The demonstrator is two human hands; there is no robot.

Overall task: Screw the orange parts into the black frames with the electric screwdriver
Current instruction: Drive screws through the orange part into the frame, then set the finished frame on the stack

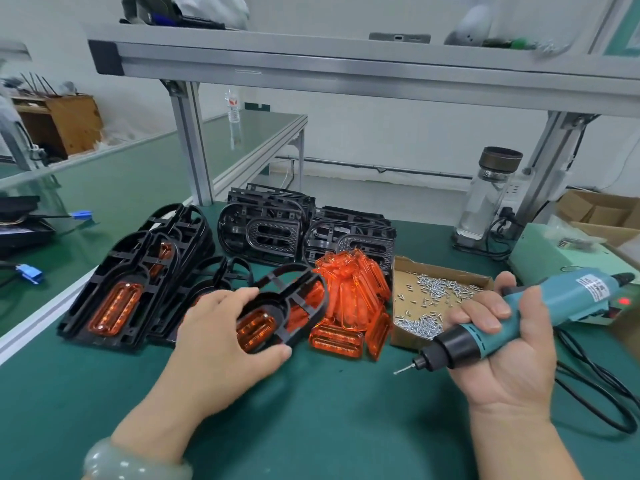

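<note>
head view:
left hand (pixel 221 337): black frame (pixel 277 306) is being gripped at its rim, tilted over the surface (pixel 346 427); orange part (pixel 252 329) is being carried inside.
right hand (pixel 509 362): electric screwdriver (pixel 561 296) is being clasped round the barrel.
frame handling: is being judged light, stiff and thin-ribbed; the outer rim is being favoured for grip.

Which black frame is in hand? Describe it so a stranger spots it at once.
On the green table, find the heap of loose orange parts. Just left of it, the left hand grips one black frame with an orange part seated in it. The other frames lie in stacks; only this one is held.
</note>
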